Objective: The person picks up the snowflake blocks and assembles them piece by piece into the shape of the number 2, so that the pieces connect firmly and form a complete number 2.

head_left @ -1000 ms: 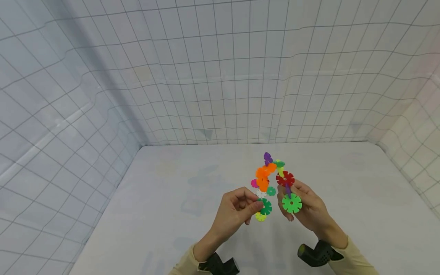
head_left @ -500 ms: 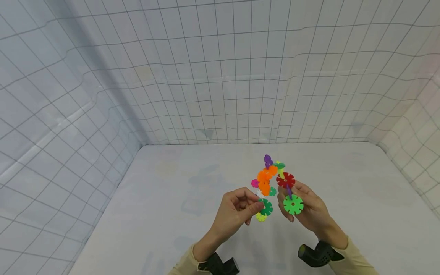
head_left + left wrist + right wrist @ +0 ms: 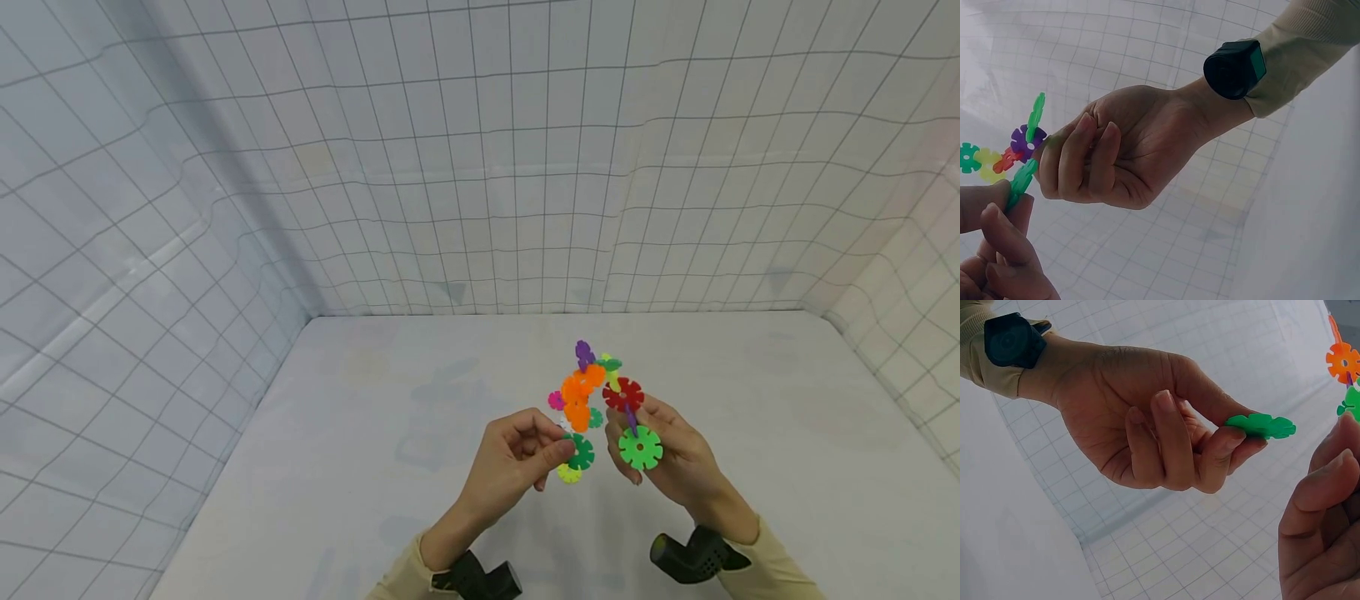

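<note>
My left hand [image 3: 517,454] pinches a dark green notched plastic disc [image 3: 581,452] between thumb and fingers. A yellow disc [image 3: 570,473] shows just below it. My right hand [image 3: 671,446] holds the other side of the joined discs by a purple disc [image 3: 1027,144], with a light green disc [image 3: 640,448] in front of the palm. A red disc [image 3: 623,395] sits above that hand. Orange discs [image 3: 576,387] and another purple disc [image 3: 585,354] rise between the hands, with a pink disc [image 3: 556,400] at their left. Fingers partly hide the joints.
Below the hands lies a white tabletop [image 3: 360,467]. White grid-patterned sheets [image 3: 480,167] hang at the back and both sides. Each wrist carries a dark camera [image 3: 701,554].
The orange and upper purple discs have sunk slightly toward the hands. The right hand's light green disc has shifted a little right. Both grips stay the same.
</note>
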A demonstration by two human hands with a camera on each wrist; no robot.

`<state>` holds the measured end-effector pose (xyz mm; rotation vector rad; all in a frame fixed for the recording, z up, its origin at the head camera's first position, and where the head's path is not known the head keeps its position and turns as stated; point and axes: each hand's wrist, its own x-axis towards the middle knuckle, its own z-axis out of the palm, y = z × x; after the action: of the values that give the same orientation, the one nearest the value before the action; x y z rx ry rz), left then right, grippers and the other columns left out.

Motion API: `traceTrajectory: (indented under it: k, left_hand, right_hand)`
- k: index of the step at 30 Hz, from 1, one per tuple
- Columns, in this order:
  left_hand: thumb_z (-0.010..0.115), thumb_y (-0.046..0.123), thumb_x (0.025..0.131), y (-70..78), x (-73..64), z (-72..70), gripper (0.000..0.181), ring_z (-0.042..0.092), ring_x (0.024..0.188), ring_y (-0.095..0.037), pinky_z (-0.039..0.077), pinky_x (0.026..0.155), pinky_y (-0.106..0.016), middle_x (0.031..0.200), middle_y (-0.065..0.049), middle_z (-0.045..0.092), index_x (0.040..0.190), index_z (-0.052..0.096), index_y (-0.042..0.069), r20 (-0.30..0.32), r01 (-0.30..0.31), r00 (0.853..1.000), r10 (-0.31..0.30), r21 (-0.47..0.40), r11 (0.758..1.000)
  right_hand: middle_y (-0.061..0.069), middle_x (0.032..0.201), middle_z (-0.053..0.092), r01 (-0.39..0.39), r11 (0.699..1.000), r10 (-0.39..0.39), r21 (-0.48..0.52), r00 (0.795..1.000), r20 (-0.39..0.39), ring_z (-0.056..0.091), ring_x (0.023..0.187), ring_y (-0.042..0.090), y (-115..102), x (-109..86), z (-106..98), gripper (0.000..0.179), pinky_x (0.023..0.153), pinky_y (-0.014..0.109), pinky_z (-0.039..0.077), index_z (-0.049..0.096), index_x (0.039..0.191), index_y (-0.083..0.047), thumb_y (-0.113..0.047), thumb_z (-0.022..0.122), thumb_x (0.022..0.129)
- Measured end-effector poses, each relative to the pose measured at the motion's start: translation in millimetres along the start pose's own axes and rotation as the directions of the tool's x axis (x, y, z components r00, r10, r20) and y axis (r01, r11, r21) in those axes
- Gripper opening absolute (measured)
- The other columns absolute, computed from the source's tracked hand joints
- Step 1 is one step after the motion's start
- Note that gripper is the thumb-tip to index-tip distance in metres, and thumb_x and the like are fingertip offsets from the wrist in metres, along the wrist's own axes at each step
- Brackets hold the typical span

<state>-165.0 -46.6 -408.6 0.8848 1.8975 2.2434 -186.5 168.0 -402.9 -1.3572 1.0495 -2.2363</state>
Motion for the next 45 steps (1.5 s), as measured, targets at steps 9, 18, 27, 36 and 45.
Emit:
traceTrajectory:
  k: [9, 18, 27, 36, 45]
  left_hand:
    - [0.067, 0.011, 0.089, 7.0, -5.4, 5.5, 0.014, 0.047, 0.041, -0.015, 0.044, 0.041, -0.023, 0.075, -0.023, 0.063, 0.09, 0.062, -0.003, 0.027, 0.034, 0.999, -0.033, -0.026, 0.999]
    - [0.068, 0.005, 0.087, 8.3, -7.2, 8.7, 0.01, 0.049, 0.038, -0.018, 0.045, 0.039, -0.025, 0.075, -0.025, 0.064, 0.087, 0.064, -0.005, 0.045, 0.01, 0.999, -0.009, -0.026, 1.0]
    - [0.069, 0.006, 0.087, 7.3, -8.8, 10.2, 0.011, 0.048, 0.038, -0.019, 0.044, 0.035, -0.028, 0.073, -0.019, 0.065, 0.087, 0.064, -0.003, 0.035, -0.033, 0.999, 0.033, -0.016, 0.999]
    - [0.07, 0.003, 0.085, 8.9, -8.5, 11.8, 0.007, 0.049, 0.04, -0.011, 0.045, 0.035, -0.028, 0.071, -0.013, 0.066, 0.085, 0.065, -0.002, 0.031, -0.075, 0.997, 0.073, 0.044, 0.996]
    - [0.07, 0.006, 0.085, 10.3, -8.5, 13.3, 0.007, 0.047, 0.039, -0.024, 0.039, 0.033, -0.025, 0.076, -0.009, 0.068, 0.087, 0.069, -0.001, 0.014, -0.083, 0.997, 0.082, 0.079, 0.993]
  right_hand:
    - [0.003, 0.095, 0.059, -0.158, 0.975, 0.12, -0.159, 0.966, -0.228, 0.049, 0.063, 0.017, -4, -3.3, 7, 0.041, 0.056, 0.02, 0.047, 0.052, 0.125, -0.006, -0.006, 0.016, 0.104]
    - [0.003, 0.104, 0.063, -0.226, 0.932, 0.126, -0.284, 0.936, -0.33, 0.052, 0.065, 0.014, -3, -3.9, 12, 0.04, 0.056, 0.02, 0.048, 0.047, 0.136, -0.01, -0.008, 0.021, 0.105]
    - [0.004, 0.112, 0.062, -0.214, 0.944, 0.127, -0.253, 0.939, -0.319, 0.059, 0.08, 0.011, -1, -4.1, 13, 0.042, 0.066, 0.02, 0.05, 0.045, 0.139, -0.007, -0.007, 0.02, 0.105]
    - [0.003, 0.124, 0.057, -0.161, 0.938, 0.071, -0.307, 0.957, -0.283, 0.056, 0.104, 0.014, 2, -4.3, 11, 0.043, 0.087, 0.023, 0.046, 0.042, 0.141, -0.009, -0.005, 0.019, 0.105]
    - [0.003, 0.123, 0.056, -0.164, 0.928, 0.059, -0.335, 0.951, -0.303, 0.054, 0.103, 0.012, 3, -3.3, 13, 0.042, 0.086, 0.022, 0.045, 0.044, 0.139, -0.009, -0.005, 0.02, 0.105]
